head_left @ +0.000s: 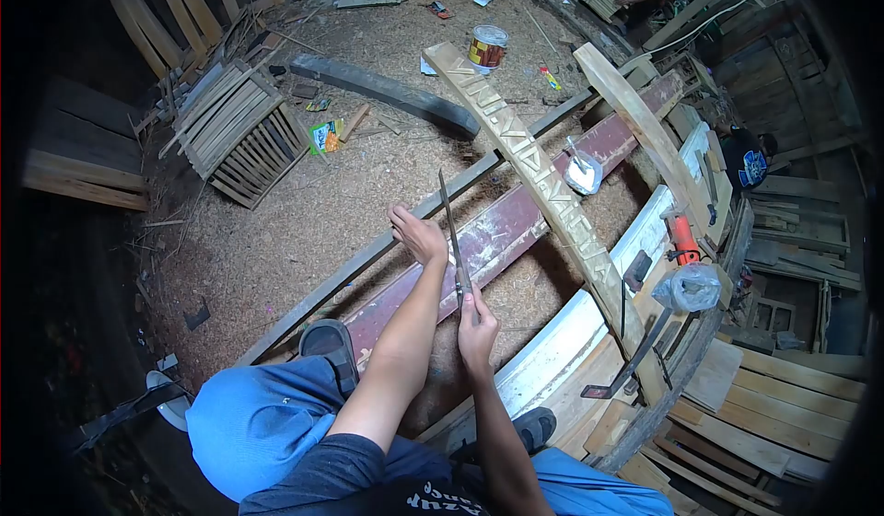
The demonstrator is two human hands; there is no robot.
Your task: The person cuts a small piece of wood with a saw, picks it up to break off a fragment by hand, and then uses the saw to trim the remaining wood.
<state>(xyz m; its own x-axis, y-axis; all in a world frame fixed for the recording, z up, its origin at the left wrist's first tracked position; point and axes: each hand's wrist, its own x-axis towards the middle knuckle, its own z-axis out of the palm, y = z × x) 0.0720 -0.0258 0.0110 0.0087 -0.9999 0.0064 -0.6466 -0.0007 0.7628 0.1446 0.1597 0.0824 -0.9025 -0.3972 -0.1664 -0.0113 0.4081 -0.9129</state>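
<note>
My right hand (477, 324) is closed around the handle end of a long, narrow dark blade (453, 231), which points up and away from me. Left of the blade is my left hand (421, 237), its fingers loosely curled with nothing visible in them. Both hands are above a worn dark-red board (497, 232) and a thin wooden rail (368, 254). Just to their right, a carved wooden plank (534, 166) with raised angular shapes lies across the boards. A clear bag of white material (583, 174) sits beside that plank.
A second curved plank (635, 115) lies to the right. Near it are an orange power tool (684, 237), a clear plastic bag (691, 288) and a dark metal bar (635, 359). A slatted wooden stack (239, 125) and a paint can (488, 48) stand farther off. Other people work at upper right.
</note>
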